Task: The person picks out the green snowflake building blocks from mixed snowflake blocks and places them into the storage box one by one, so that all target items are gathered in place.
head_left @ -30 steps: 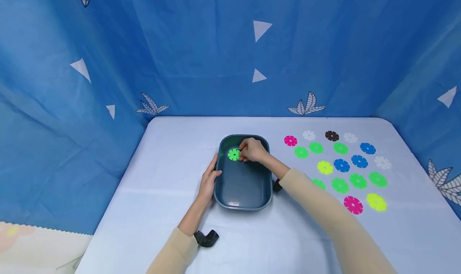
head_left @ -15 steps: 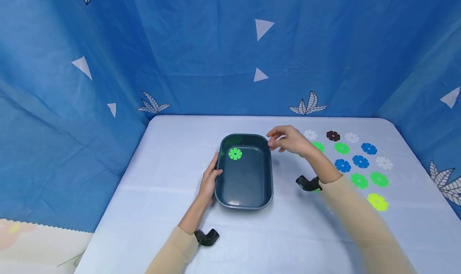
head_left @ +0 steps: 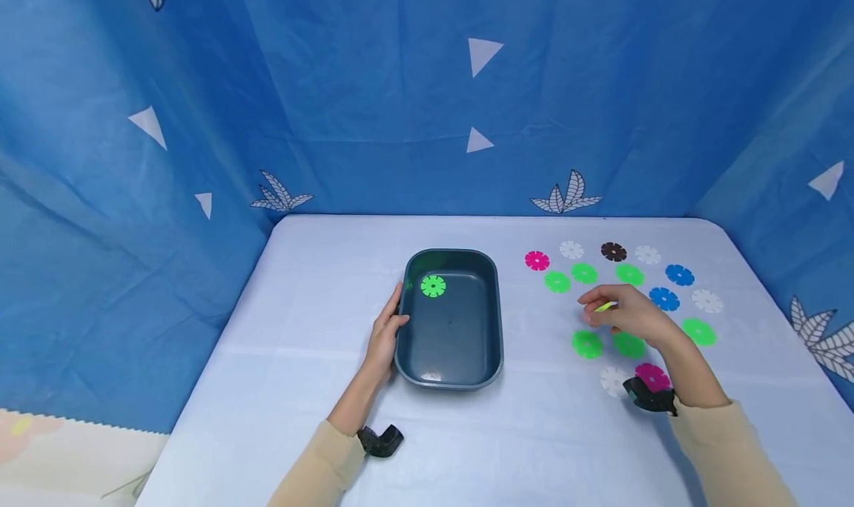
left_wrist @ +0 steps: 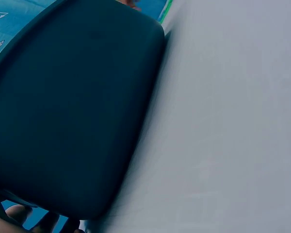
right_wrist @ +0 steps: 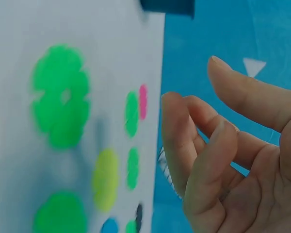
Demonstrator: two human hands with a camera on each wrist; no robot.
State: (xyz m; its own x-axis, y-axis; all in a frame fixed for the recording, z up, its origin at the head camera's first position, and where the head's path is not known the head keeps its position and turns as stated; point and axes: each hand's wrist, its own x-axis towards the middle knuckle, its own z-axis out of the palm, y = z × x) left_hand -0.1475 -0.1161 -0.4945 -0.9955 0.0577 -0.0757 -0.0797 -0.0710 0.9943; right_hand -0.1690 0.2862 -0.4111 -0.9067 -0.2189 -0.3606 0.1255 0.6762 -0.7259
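My left hand [head_left: 384, 338] grips the left wall of a dark blue-grey plastic tray [head_left: 449, 382], thumb over the rim. In the left wrist view, the tray's dark outer side [left_wrist: 82, 111] fills much of the picture. One bright green notched disc [head_left: 433, 286] lies flat inside the tray, near its far left corner. Out to the right, my right hand [head_left: 627, 314] hovers above the spread discs, thumb apart from bent fingers. Nothing is held there in the right wrist view, where a yellow disc [right_wrist: 105, 180] lies on the table beyond the fingers; the hand mostly hides it from above.
Several notched discs lie scattered on the table's right half: pink [head_left: 537, 261], white [head_left: 707, 301], dark brown [head_left: 614, 252], blue [head_left: 680, 275] and green [head_left: 699, 331]. A white cloth covers the table [head_left: 300, 299]. Blue patterned curtain [head_left: 373, 107] hangs behind it and along both sides.
My right hand has let go of the green disc in the tray and moved right, out over the loose discs. My left hand and the tray have stayed put.
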